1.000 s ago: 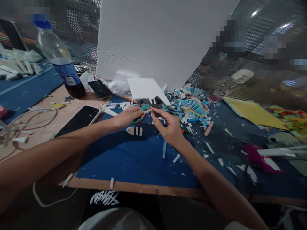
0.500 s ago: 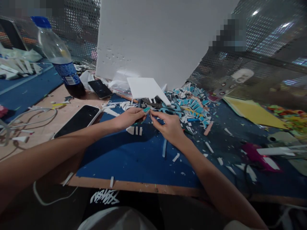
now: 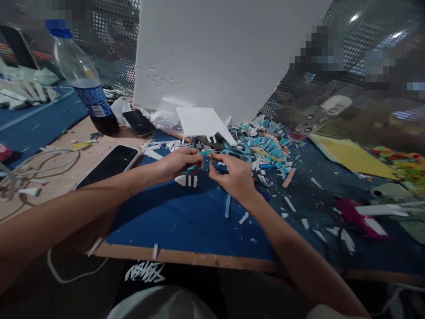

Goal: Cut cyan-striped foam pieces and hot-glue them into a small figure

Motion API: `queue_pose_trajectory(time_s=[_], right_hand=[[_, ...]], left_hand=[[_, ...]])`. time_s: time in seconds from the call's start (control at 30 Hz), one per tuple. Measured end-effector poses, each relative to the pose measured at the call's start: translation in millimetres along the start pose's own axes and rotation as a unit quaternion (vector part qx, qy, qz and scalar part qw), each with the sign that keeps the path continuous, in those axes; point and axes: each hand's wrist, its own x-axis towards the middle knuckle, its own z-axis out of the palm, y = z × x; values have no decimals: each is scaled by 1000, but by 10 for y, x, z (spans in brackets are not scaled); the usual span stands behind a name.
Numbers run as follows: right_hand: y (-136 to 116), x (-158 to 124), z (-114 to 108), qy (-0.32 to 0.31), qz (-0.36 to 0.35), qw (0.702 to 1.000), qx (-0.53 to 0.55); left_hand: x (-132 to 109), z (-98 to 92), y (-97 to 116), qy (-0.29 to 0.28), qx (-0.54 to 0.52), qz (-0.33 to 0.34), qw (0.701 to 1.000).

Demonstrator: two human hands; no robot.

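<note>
My left hand point(image 3: 181, 163) is closed around a slim teal tool point(image 3: 205, 153); one teal part points toward my right hand and another shows below the fingers. Its exact kind cannot be made out. Facing it, my right hand point(image 3: 234, 177) pinches a small thin pale piece point(image 3: 210, 160) between thumb and fingertips, close to the tool's end. Below the left hand, small white foam-like cut pieces point(image 3: 181, 180) lie in a row on the blue mat point(image 3: 186, 221). A narrow pale blue strip point(image 3: 227, 206) lies beneath my right hand.
Behind the hands, a heap of blue and white scraps point(image 3: 265, 137) holds blue-handled scissors point(image 3: 241, 153). A white board point(image 3: 199, 120) leans over it. To the left are a phone point(image 3: 108, 166) and a cola bottle point(image 3: 94, 102); at right, a magenta glue gun point(image 3: 357, 217).
My hands have drawn slightly apart, the right one moving a little to the right. More of the teal tool now shows in my left hand.
</note>
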Motion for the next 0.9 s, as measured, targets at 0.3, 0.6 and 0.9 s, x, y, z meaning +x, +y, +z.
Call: queue_pose_trajectory(time_s=[0.3, 0.6, 0.9], right_hand=[[163, 17, -60, -64, 59, 995, 56], [134, -94, -80, -144, -5, 970, 198], [137, -121, -53, -188, -45, 956, 220]], left_hand=[[-635, 63, -43, 45, 253, 196, 946], [-829, 84, -177, -35, 510, 290, 809], [-828, 106, -172, -4, 507, 273, 818]])
